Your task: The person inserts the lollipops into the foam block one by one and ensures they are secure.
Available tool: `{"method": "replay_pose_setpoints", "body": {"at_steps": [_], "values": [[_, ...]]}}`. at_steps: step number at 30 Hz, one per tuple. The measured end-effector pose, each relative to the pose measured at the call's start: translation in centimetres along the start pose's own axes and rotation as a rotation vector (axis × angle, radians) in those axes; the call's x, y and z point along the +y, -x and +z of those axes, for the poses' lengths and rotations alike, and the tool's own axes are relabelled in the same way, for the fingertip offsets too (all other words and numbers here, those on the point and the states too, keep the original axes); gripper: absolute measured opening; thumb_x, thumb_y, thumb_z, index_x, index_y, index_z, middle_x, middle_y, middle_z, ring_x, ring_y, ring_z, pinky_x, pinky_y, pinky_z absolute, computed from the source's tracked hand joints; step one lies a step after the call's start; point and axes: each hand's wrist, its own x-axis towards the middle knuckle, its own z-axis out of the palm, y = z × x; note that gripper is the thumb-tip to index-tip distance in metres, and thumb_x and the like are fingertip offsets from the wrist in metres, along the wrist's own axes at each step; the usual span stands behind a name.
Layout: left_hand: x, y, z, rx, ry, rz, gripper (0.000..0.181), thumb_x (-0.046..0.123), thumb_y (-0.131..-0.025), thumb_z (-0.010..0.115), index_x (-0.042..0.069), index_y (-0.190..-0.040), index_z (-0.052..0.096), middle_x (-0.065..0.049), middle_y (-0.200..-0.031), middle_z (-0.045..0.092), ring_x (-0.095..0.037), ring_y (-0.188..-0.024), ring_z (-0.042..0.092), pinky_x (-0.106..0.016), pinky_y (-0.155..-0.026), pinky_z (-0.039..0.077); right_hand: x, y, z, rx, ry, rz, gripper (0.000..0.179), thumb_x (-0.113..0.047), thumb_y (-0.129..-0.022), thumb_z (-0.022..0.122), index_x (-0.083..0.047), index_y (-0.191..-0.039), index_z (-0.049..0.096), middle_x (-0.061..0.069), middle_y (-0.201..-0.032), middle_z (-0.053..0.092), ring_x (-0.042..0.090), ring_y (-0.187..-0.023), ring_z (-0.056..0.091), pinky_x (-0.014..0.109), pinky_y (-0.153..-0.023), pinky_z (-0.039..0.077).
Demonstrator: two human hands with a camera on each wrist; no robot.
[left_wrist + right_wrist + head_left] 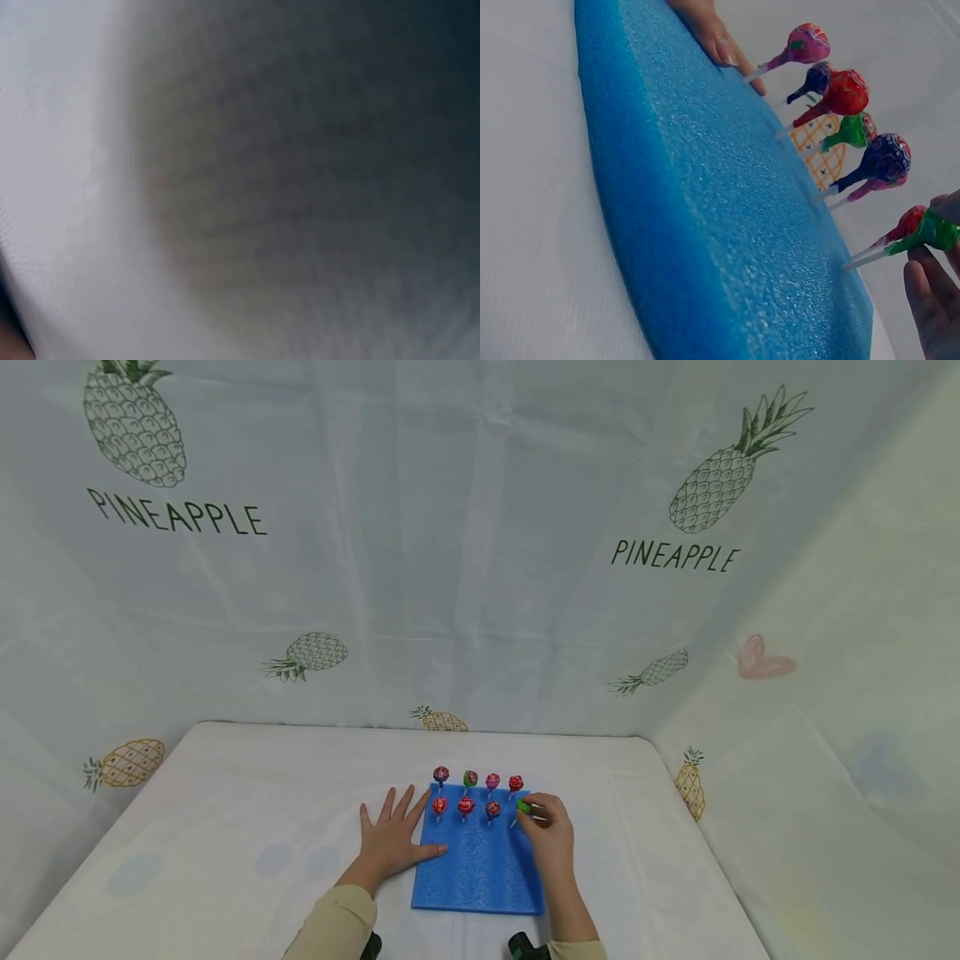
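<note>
A blue foam board lies on the table, with several wrapped lollipops standing in two rows near its far edge. At the near row's right end, my right hand pinches a green-wrapped lollipop by its head. In the right wrist view the white stick of this green lollipop slants down and meets the foam; how deep it goes I cannot tell. My left hand lies with fingers spread, its thumb on the board's left side. The left wrist view shows only a blurred dark patch and a pale surface.
A red lollipop stands just behind the green one, and a dark-wrapped lollipop is to its left. White cloth covers the table. A pineapple-print curtain hangs behind. Dark wrist devices show at the bottom.
</note>
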Motion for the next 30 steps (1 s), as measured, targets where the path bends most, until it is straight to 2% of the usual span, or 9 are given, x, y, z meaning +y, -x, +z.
{"method": "replay_pose_setpoints", "body": {"at_steps": [7,17,30], "values": [[-0.2,-0.1,0.3,0.007,-0.009,-0.003,0.108,0.089,-0.068,0.049,0.027,-0.155,0.03,-0.009,-0.16,0.022,-0.042,-0.145,0.01,-0.076,-0.102,-0.006,0.2,0.2,0.2,-0.018,-0.018,-0.021,0.02,0.003,-0.082,0.075,-0.01,-0.098,0.072,0.004,-0.104,0.064,0.022,-0.096,0.065,0.022,-0.076,0.052],[0.0,0.1,-0.3,-0.011,-0.014,0.001,0.107,0.087,-0.07,0.05,0.025,-0.155,0.029,-0.01,-0.16,0.022,-0.043,-0.145,0.009,-0.075,-0.102,-0.007,0.5,0.3,0.5,-0.036,-0.029,-0.005,0.02,-0.002,-0.083,0.076,-0.009,-0.101,0.072,0.008,-0.107,0.064,0.024,-0.097,0.064,0.02,-0.077,0.051],[0.4,0.4,-1.0,-0.011,0.003,0.008,0.103,0.082,-0.072,0.055,0.023,-0.154,0.032,-0.011,-0.159,0.024,-0.043,-0.145,0.012,-0.076,-0.102,-0.002,0.6,0.5,0.6,-0.038,-0.02,0.011,0.022,-0.001,-0.084,0.075,-0.008,-0.104,0.072,0.008,-0.109,0.064,0.025,-0.098,0.064,0.02,-0.075,0.052]]}}
